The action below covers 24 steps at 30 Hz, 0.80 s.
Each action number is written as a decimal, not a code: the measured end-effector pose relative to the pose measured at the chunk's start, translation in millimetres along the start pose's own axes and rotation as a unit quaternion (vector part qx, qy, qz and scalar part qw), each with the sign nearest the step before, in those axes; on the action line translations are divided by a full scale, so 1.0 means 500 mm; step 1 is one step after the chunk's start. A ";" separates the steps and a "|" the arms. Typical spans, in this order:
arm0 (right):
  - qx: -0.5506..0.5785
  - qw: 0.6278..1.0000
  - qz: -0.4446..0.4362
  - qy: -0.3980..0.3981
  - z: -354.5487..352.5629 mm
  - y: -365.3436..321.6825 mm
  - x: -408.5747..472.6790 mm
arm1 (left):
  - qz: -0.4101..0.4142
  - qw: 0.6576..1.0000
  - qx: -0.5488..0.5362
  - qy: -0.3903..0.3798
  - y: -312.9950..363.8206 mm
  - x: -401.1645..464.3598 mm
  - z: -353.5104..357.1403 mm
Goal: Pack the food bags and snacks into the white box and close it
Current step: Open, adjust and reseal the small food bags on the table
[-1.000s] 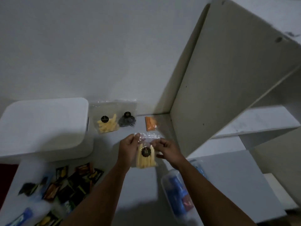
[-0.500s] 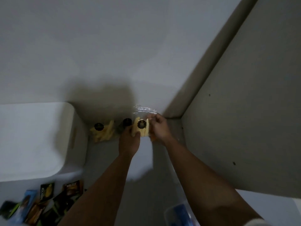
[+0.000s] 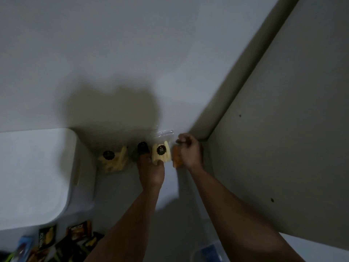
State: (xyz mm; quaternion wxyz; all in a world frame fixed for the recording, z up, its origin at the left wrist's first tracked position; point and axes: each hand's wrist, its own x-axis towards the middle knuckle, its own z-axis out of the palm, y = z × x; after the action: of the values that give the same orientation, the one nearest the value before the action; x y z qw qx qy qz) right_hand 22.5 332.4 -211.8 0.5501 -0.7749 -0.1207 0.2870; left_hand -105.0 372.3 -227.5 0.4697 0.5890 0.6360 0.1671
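Note:
My left hand pinches the lower edge of a clear bag of yellow sticks with a black round label, held upright near the back wall. My right hand is closed around an orange snack bag just right of it. A second bag of yellow sticks and a dark bag lean by the wall, to the left. The white box, lid closed, sits at the left. Several dark snack packets lie at the bottom left.
A tall white cabinet panel rises on the right and meets the wall in the corner behind my right hand. A clear container with blue contents sits at the bottom edge. A blue packet lies at the far bottom left.
Both hands moved away from me to the back corner with the bag of yellow sticks. My right hand let go of that bag and closed on the orange bag.

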 end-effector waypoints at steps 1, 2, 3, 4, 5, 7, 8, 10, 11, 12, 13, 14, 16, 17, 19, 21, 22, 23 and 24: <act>-0.072 0.996 -0.019 0.050 -0.014 0.001 -0.003 | 0.001 1.000 -0.007 0.010 -0.006 -0.004 0.004; -0.157 0.983 -0.026 0.086 -0.029 0.004 -0.001 | -0.002 1.000 -0.015 0.016 -0.006 -0.012 0.007; -0.235 0.967 -0.015 0.097 -0.042 0.002 0.001 | -0.004 0.999 -0.031 0.022 -0.004 -0.021 0.011; -0.292 0.953 0.012 0.085 -0.051 0.002 0.007 | -0.013 0.999 -0.044 0.025 0.001 -0.031 0.014; -0.332 0.941 0.038 0.059 -0.058 0.002 0.014 | -0.018 0.998 -0.055 0.028 -0.002 -0.035 0.021; -0.369 0.925 0.087 0.011 -0.059 0.007 0.027 | -0.020 0.997 -0.071 0.020 0.000 -0.037 0.032; -0.374 0.920 0.114 -0.006 -0.058 0.010 0.032 | -0.018 0.997 -0.080 0.013 0.000 -0.035 0.038; -0.384 0.909 0.158 -0.031 -0.055 0.023 0.036 | -0.013 0.996 -0.090 0.008 -0.003 -0.025 0.046; -0.396 0.903 0.165 -0.034 -0.053 0.029 0.036 | -0.007 0.996 -0.089 0.008 -0.004 -0.019 0.051; -0.409 0.897 0.166 -0.032 -0.052 0.036 0.036 | 0.000 0.997 -0.083 0.004 -0.005 -0.017 0.054; -0.415 0.894 0.169 -0.026 -0.052 0.041 0.036 | 0.012 0.997 -0.082 -0.001 -0.006 -0.014 0.054; -0.415 0.894 0.167 -0.019 -0.052 0.042 0.035 | 0.024 0.996 -0.084 -0.011 0.000 -0.016 0.048; -0.409 0.898 0.161 -0.030 -0.056 0.059 0.043 | 0.039 0.995 -0.087 -0.029 -0.002 -0.014 0.042; -0.402 0.900 0.166 -0.037 -0.059 0.069 0.047 | 0.044 0.995 -0.087 -0.034 -0.002 -0.014 0.038; -0.384 0.904 0.184 -0.034 -0.072 0.087 0.049 | 0.041 0.996 -0.074 -0.035 -0.003 -0.018 0.031; -0.336 0.923 0.186 -0.004 -0.086 0.107 0.042 | 0.014 0.997 -0.059 -0.042 -0.003 -0.026 0.022; -0.315 0.932 0.178 0.012 -0.094 0.119 0.037 | 0.002 0.997 -0.054 -0.048 -0.005 -0.027 0.020; -0.302 0.937 0.171 0.023 -0.102 0.119 0.028 | -0.003 0.997 -0.057 -0.053 -0.005 -0.029 0.016; -0.287 0.943 0.165 0.030 -0.108 0.116 0.016 | -0.005 0.997 -0.055 -0.059 -0.003 -0.031 0.011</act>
State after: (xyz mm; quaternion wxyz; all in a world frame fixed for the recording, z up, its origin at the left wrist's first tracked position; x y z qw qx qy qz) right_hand 52.6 273.2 -255.4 0.2523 -0.9173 -0.0520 0.3036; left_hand -103.6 356.1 -225.1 0.5389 0.5678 0.6000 0.1650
